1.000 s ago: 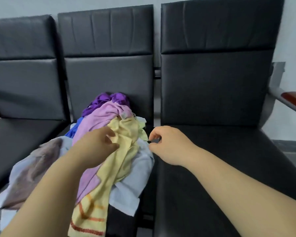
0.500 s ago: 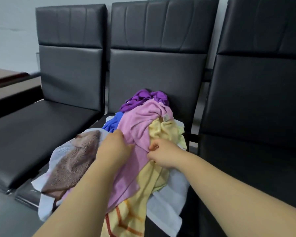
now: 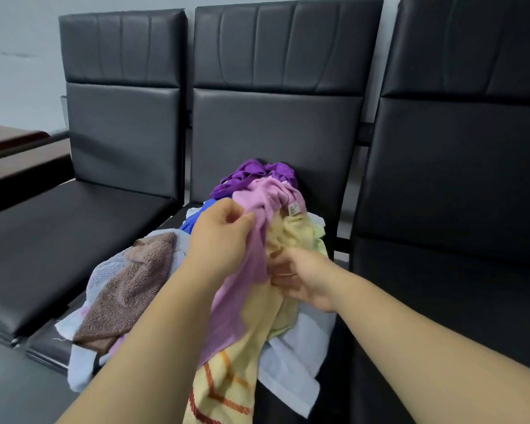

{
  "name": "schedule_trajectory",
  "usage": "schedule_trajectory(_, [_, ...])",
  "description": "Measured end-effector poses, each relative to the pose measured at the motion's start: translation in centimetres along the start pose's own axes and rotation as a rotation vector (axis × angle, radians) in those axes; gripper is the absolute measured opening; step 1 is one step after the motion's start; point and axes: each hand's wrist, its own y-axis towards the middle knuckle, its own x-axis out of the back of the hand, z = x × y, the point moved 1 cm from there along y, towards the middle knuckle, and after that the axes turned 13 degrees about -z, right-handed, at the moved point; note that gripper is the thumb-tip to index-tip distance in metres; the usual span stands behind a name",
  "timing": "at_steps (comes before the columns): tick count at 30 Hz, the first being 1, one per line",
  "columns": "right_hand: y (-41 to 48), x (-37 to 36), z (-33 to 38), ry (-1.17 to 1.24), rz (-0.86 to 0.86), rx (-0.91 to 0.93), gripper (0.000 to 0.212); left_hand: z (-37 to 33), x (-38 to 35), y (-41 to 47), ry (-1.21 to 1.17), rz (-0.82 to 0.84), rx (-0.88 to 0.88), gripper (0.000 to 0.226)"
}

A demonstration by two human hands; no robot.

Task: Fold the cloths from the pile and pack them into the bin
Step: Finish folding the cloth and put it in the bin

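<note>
A pile of cloths lies on the middle black chair seat [image 3: 172,221]. On top drapes a pink cloth [image 3: 251,264] with a small white label, over a yellow cloth [image 3: 227,374] with orange stripes. A dark purple cloth [image 3: 251,175] sits at the back, a blue one [image 3: 199,215] beside it, a brown towel [image 3: 132,286] at the left, and pale blue cloths [image 3: 291,359] underneath. My left hand [image 3: 218,240] pinches the pink cloth near its upper edge. My right hand [image 3: 300,276] grips the pink cloth's lower edge where it meets the yellow one. No bin is in view.
Three black padded chairs stand in a row against a pale wall: the left seat [image 3: 58,240] bare, the right chair [image 3: 459,209] beside my right arm. A brown wooden surface [image 3: 10,139] shows at the far left. Grey floor [image 3: 13,390] lies at the lower left.
The view has swung left. My left hand has risen and taken a pinch of the pink cloth. My right hand moved from beside the pile onto the pink and yellow cloths and closed.
</note>
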Motion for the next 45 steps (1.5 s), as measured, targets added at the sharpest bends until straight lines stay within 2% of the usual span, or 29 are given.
schedule_trajectory(2, [0.2, 1.1, 1.2, 0.294, -0.027, -0.070, 0.038, -0.7, -0.2, -0.7, -0.176, 0.108, 0.066, 0.021])
schedule_trajectory(4, [-0.1, 2.0, 3.0, 0.448, 0.054, -0.060, 0.051, -1.2, -0.4, -1.4, -0.273, 0.191, 0.111, 0.019])
schedule_trajectory(7, [-0.4, 2.3, 4.6, 0.451, 0.089, -0.012, 0.038, -1.6, -0.7, -2.0, -0.347, 0.262, 0.128, 0.019])
schedule_trajectory(10, [-0.6, 2.7, 5.4, 0.336, 0.084, 0.034, 0.067, -1.8, -0.6, -2.0, -0.407, 0.226, 0.156, 0.018])
schedule_trajectory(14, [-1.5, 3.3, 6.7, 0.081, 0.019, 0.158, 0.040, -1.3, -0.3, -1.3, -0.276, 0.028, 0.131, 0.022])
schedule_trajectory(15, [-1.6, 3.5, 7.1, 0.046, -0.004, 0.201, 0.038, -1.0, -0.2, -1.1, -0.271, 0.009, 0.123, 0.028])
schedule_trajectory(17, [-2.1, 3.9, 8.4, 0.022, -0.048, 0.286, 0.033, -0.4, 0.2, -0.7, -0.262, 0.085, 0.097, 0.045])
schedule_trajectory(19, [-2.4, 4.4, 9.6, 0.045, -0.073, 0.352, 0.035, 0.3, 0.5, -0.7, -0.103, 0.271, -0.011, 0.056])
schedule_trajectory(21, [-2.7, 4.8, 10.6, 0.043, -0.096, 0.399, 0.040, 1.1, 0.5, -0.9, 0.206, 0.436, -0.074, 0.044])
schedule_trajectory(23, [-2.7, 5.3, 11.1, -0.020, -0.139, 0.449, 0.048, 2.0, 0.7, -0.8, 0.543, 0.535, -0.039, 0.031])
schedule_trajectory(25, [-3.0, 5.7, 11.1, -0.098, -0.146, 0.457, 0.061, 2.5, 1.2, -0.7, 0.648, 0.544, 0.082, 0.027])
schedule_trajectory(27, [-3.7, 6.0, 10.7, -0.147, -0.096, 0.428, 0.069, 2.3, 1.5, -0.7, 0.372, 0.557, 0.330, 0.031])
schedule_trajectory(29, [-4.5, 6.1, 10.0, -0.125, -0.036, 0.380, 0.070, 1.5, 1.0, -1.1, -0.062, 0.577, 0.529, 0.029])
schedule_trajectory(30, [-4.9, 6.3, 9.6, -0.094, -0.010, 0.352, 0.068, 0.8, 0.6, -1.4, -0.237, 0.576, 0.550, 0.026])
schedule_trajectory(32, [-5.9, 6.8, 8.8, -0.019, 0.065, 0.301, 0.061, -0.9, -0.3, -2.0, -0.442, 0.561, 0.518, 0.024])
schedule_trajectory(36, [-7.8, 8.9, 7.5, 0.086, 0.187, 0.259, 0.059, -3.3, -2.2, -3.3, -0.634, 0.574, 0.483, 0.034])
schedule_trajectory(40, [-10.5, 12.7, 6.4, 0.022, 0.036, 0.329, 0.048, -5.4, -5.2, -5.7, -0.746, 0.717, 0.542, 0.049])
schedule_trajectory(42, [-12.1, 15.6, 5.4, 0.030, -0.040, 0.321, 0.045, -6.7, -7.5, -7.7, -0.801, 0.811, 0.559, 0.040])
schedule_trajectory(45, [-13.8, 19.6, 3.6, 0.097, -0.180, 0.286, 0.030, -8.2, -10.6, -10.4, -0.838, 0.897, 0.566, 0.037])
